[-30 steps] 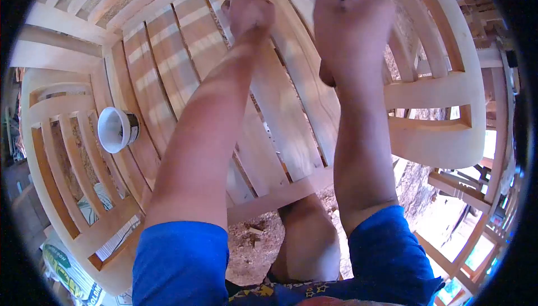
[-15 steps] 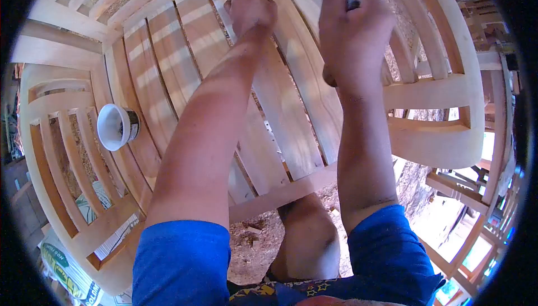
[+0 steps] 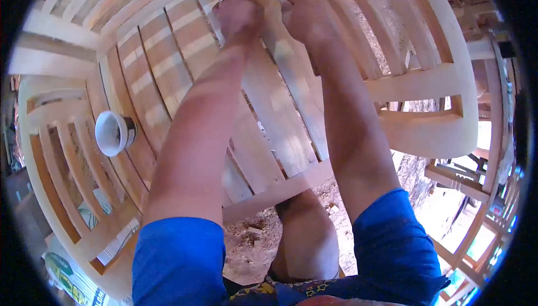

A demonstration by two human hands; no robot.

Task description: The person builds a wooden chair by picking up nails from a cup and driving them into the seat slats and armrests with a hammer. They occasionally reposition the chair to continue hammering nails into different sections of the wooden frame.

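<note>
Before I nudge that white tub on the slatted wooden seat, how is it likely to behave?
The tub looks like thin-walled plastic, so it is probably light and may flex if squeezed. Its open mouth looks wider than its base, so a push near the rim could tip it. The gaps between the slats might catch it.

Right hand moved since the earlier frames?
Yes. The right hand has shifted left, farther from the slatted side panel at picture right.

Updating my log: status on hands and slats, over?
Left hand at slats' far end; right hand beside it, grip unclear. White tub at left, clear of both.
</note>
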